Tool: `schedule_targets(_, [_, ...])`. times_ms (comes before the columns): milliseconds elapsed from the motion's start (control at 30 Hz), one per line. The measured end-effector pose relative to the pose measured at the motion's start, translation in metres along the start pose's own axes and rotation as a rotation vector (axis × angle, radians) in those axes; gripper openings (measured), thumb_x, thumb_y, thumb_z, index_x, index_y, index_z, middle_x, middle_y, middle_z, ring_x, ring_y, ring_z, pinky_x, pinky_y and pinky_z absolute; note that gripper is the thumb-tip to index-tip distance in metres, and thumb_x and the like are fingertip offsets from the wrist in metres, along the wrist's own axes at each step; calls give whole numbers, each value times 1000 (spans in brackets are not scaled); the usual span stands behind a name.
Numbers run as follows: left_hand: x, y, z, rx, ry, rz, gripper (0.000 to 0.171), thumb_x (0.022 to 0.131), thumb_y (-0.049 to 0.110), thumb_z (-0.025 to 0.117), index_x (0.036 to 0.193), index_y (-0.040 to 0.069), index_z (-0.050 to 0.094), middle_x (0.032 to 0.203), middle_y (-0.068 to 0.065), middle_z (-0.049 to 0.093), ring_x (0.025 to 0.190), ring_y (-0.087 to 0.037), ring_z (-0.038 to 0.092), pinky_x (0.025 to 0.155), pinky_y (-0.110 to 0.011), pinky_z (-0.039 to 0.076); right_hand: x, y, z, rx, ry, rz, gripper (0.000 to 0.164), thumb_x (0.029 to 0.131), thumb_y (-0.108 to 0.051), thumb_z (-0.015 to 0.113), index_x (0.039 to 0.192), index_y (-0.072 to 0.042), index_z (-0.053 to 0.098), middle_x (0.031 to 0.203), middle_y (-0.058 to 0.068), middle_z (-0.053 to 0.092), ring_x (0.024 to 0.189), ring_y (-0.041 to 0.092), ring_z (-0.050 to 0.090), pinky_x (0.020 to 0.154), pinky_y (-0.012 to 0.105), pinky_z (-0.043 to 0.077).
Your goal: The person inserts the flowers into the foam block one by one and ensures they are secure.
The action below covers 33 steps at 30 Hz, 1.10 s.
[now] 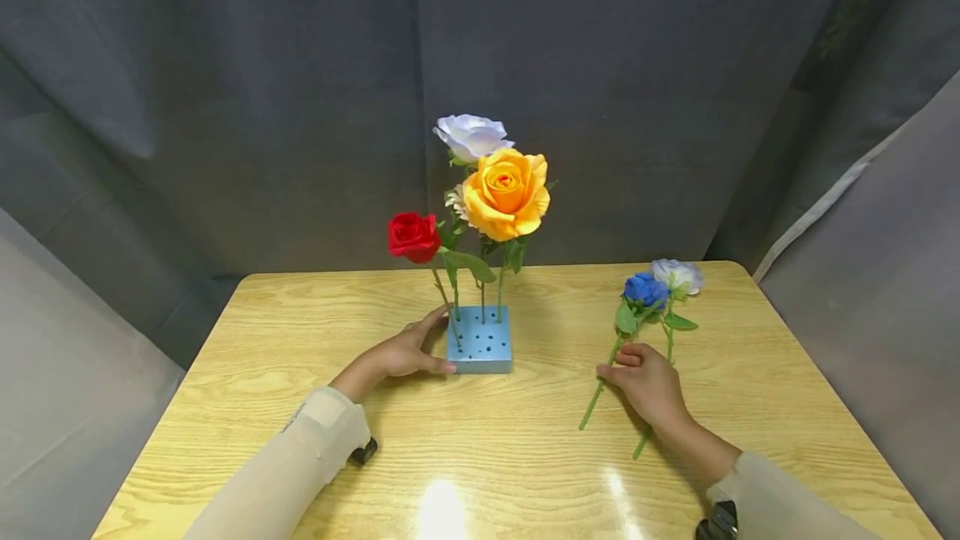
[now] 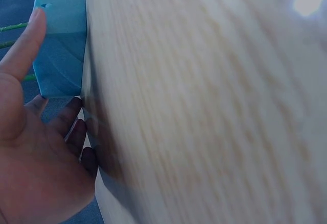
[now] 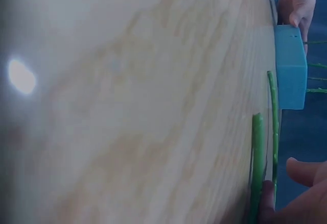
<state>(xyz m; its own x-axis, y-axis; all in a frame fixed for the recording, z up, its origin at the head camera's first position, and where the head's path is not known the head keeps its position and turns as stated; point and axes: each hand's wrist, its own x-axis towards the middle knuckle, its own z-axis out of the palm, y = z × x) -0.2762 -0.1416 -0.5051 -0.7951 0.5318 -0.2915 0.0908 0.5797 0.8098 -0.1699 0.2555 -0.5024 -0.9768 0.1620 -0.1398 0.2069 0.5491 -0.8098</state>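
A light-blue block point(image 1: 480, 361) with holes in its top stands on the table. Upright in it are a red rose point(image 1: 414, 237), an orange rose point(image 1: 507, 194), a pale lavender flower point(image 1: 472, 137) and a small cream flower point(image 1: 456, 202), partly hidden. My left hand point(image 1: 408, 352) grips the block's left side, thumb at the front corner, fingers toward the back. On the right lie a blue rose point(image 1: 646, 290) and a pale white-lavender flower point(image 1: 677, 276). My right hand point(image 1: 651, 382) is over their stems; its thumb and fingers straddle the blue rose's stem point(image 3: 274, 117), thumb apart from it.
The wooden table point(image 1: 300, 315) reaches back to a dark grey curtain point(image 1: 300, 107). Grey cloth also hangs at both sides. The lower ends of the two loose stems point toward the table's front.
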Motion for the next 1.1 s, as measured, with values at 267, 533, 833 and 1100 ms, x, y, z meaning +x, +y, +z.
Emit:
schedule_targets(267, [-1, 1, 1, -9, -1, -3, 115, 83, 35, 88, 167, 29, 11, 173, -7, 16, 158, -42, -4, 121, -70, 1, 11, 2, 2, -68, -7, 23, 65, 95, -31, 77, 136, 14, 52, 122, 28, 68, 112, 43, 66, 87, 47, 58])
schedule_targets(533, [0, 0, 1, -7, 0, -2, 115, 83, 36, 88, 167, 29, 11, 172, -6, 17, 157, -43, -6, 120, -70, -2, 14, 1, 2, -97, 12, 6, 59, 95, -27, 76, 129, 16, 55, 113, 26, 70, 102, 40, 69, 82, 46, 59])
schedule_targets(833, [0, -1, 0, -15, -9, 4, 116, 83, 36, 88, 168, 27, 10, 172, -7, 17, 157, -43, -8, 120, -71, -3, 17, -1, -2, -20, -10, 62, 53, 95, -21, 76, 128, 15, 56, 105, 23, 71, 80, 22, 71, 70, 32, 58])
schedule_targets(1100, [0, -1, 1, -19, -2, 8, 116, 82, 36, 89, 168, 28, 10, 172, -6, 18, 158, -42, -3, 121, -70, 1, 21, -4, -10, 193, -83, 155, 47, 97, -12, 71, 129, 16, 51, 91, 9, 70, 68, 11, 66, 60, 25, 56])
